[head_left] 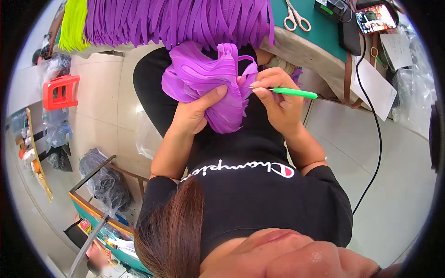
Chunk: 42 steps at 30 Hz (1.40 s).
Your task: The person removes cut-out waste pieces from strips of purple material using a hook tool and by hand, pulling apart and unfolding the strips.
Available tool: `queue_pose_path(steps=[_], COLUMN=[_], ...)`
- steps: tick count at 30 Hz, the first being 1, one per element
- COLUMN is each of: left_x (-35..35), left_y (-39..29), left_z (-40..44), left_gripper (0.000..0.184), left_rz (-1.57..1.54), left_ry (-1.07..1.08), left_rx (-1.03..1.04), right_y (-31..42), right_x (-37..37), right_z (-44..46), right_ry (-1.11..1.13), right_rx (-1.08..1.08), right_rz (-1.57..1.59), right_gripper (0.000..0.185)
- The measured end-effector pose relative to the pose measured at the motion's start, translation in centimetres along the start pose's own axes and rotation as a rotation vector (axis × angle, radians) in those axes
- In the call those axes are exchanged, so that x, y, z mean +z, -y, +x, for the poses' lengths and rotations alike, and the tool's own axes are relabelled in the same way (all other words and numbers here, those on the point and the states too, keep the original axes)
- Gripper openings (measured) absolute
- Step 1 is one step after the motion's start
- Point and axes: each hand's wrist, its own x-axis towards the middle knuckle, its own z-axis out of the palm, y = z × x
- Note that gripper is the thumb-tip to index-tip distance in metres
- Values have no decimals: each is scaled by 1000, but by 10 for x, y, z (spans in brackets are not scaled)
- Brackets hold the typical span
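Note:
My left hand point(199, 109) is closed around a gathered bundle of light purple fabric strips point(194, 69), thumb pressed on top of its layers. The bundle is above my lap, and a loop of strip stands out on its right side. Between the thumb and fingers of my right hand point(278, 95) is a slim tool with a green handle point(296, 92) and a thin metal shaft. Its shaft points left into the right side of the bundle. Exactly what the tip catches is too small to make out.
Darker purple strips point(176, 21) hang over the edge of a green-topped table point(320, 39), with lime green strips point(73, 25) at left. Scissors point(296, 18) and a lit phone point(375, 19) lie on the table. A black cable point(378, 134) runs down at right. A red stool point(60, 91) stands left.

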Motion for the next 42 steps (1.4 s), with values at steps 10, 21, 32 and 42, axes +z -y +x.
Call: queue_pose_path(steps=[10,21,32,42], left_x=[-7,-12,-16,-25], left_y=[4,8,6,2], left_z=[1,6,2,2], left_gripper=[40,44,43,43], left_rz=[70,114,106,76], left_ry=[-13,-38,-99,-7], left_rx=[42,93,32,35], right_y=[-4,-1,-13,8], right_x=[-3,-18,-4,-63], right_z=[8,23,26,21], right_ry=[91,-26,155,1], right_rx=[-165,242,303,44], right_rz=[-396,264,273,-716], right_gripper=[8,13,31,23])
